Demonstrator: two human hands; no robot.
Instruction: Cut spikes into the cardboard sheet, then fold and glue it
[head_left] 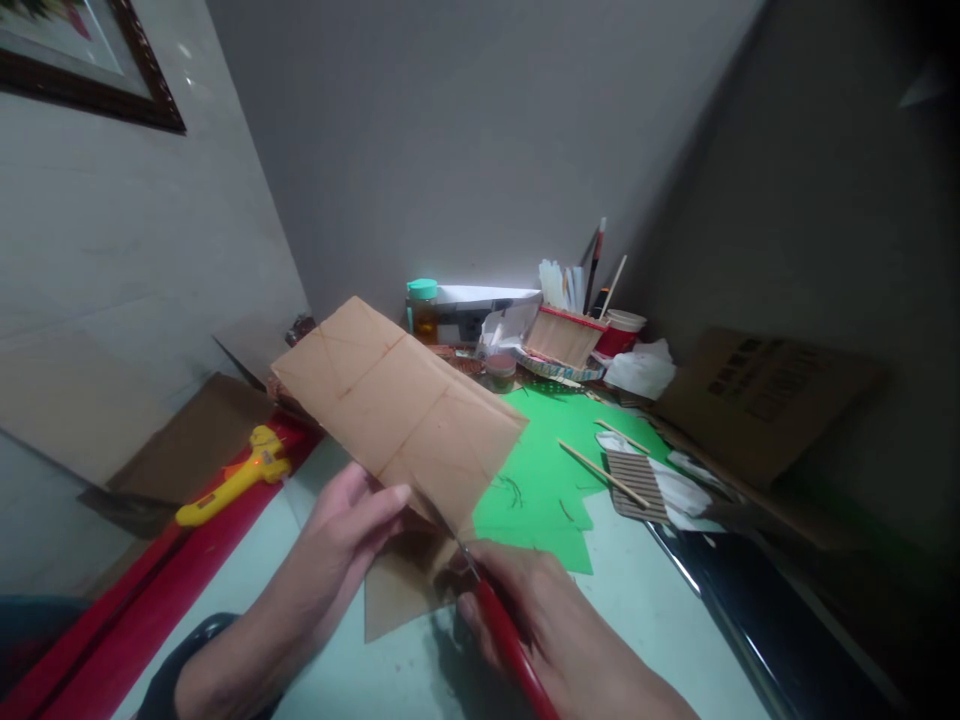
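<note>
A folded piece of brown cardboard (409, 400) with drawn lines and creases is tilted up in the middle of the view. My left hand (364, 520) grips its lower left edge, thumb on top and fingers underneath. In my right hand (517, 590) is a red-handled knife (502, 620), its thin blade at the cardboard's lower edge. My right fingers wrap the handle close to the blade. Below both hands, a smaller brown cardboard part (397, 595) hangs over the table; whether it joins the held piece is unclear. A green sheet (532, 500) lies beneath, with thin scraps on it.
A yellow glue gun (236, 480) rests at the left on a red strip (135, 600). Sticks and corrugated cardboard (634, 480) lie at right, by a dark glossy panel (772, 620). Behind stand a stick holder (566, 335), a teal-lidded jar (423, 310) and a red cup (621, 332).
</note>
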